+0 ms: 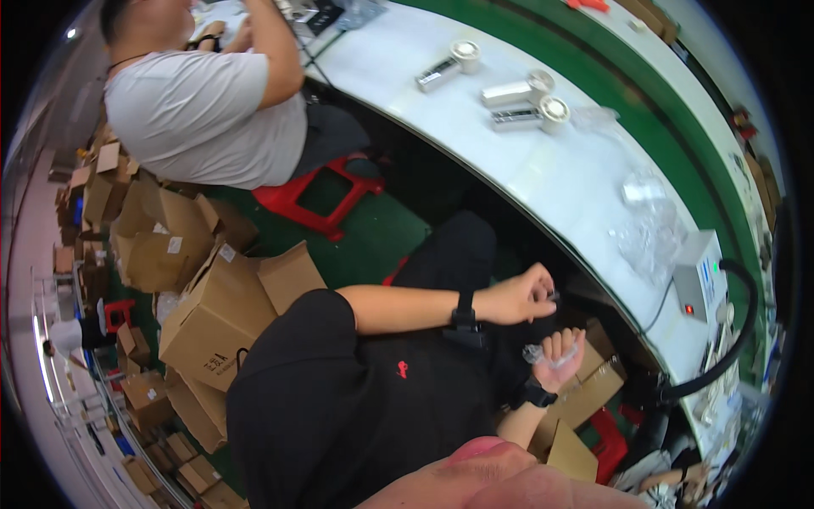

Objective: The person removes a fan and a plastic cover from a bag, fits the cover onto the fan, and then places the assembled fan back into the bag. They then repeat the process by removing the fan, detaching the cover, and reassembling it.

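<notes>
My left hand point(515, 299) reaches across my body, wearing a black wristband. Its thumb and fingers are pinched together around a small dark piece point(554, 297) too small to name. Lower and to the right, my right hand point(561, 360) has its fingers curled over crumpled clear plastic film point(543, 353). Both hands are held in front of my black shirt, apart from each other and short of the table edge. On the white table point(543, 174) lie several silver cylinders with round white ends, one of them a silver cylinder point(438, 75) at the far side.
Clear plastic bags point(649, 233) lie on the table near a grey box point(697, 276) with a red switch and a black bendable tube point(750, 327). Open cardboard boxes point(225, 314) crowd my left. A co-worker point(199, 114) in a white shirt sits by a red stool point(318, 199).
</notes>
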Demonstrator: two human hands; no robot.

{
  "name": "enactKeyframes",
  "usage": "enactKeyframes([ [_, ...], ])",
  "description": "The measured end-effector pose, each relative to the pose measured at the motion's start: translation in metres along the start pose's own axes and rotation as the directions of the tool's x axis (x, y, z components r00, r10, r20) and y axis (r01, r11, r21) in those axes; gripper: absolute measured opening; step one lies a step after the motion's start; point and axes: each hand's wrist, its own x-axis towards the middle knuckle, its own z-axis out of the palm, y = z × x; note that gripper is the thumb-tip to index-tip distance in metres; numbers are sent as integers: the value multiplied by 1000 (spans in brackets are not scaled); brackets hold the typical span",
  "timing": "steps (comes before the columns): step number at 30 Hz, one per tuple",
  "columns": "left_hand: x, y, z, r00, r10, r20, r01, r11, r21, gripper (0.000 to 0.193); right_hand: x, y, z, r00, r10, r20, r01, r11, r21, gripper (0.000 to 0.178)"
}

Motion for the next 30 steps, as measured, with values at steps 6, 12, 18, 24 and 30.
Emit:
enactKeyframes([
  [6, 61, 3, 7, 915, 379, 138, -402, 886, 231, 42, -29, -1, -19, 991, -58, -123, 66, 996, 63, 30],
  [12, 99, 10, 66, 955, 56, 291, -46, 998, -39, 33, -89, -50, -49, 890, -336, -309, 333, 941, -65, 30],
  [18, 134, -9, 97, 897, 88, 433, -143, 985, 96, 38, -134, -144, -33, 554, -787, -273, 674, 616, -408, 35],
  [24, 100, -49, 175, 703, -3, 711, -228, 946, 230, 45, -166, -238, 17, 385, -923, -9, 723, 308, -618, 35],
  [30, 70, -102, 207, 692, 34, 721, 20, 998, -67, 42, -102, -361, -8, 259, -945, -201, 253, 267, -930, 19],
])
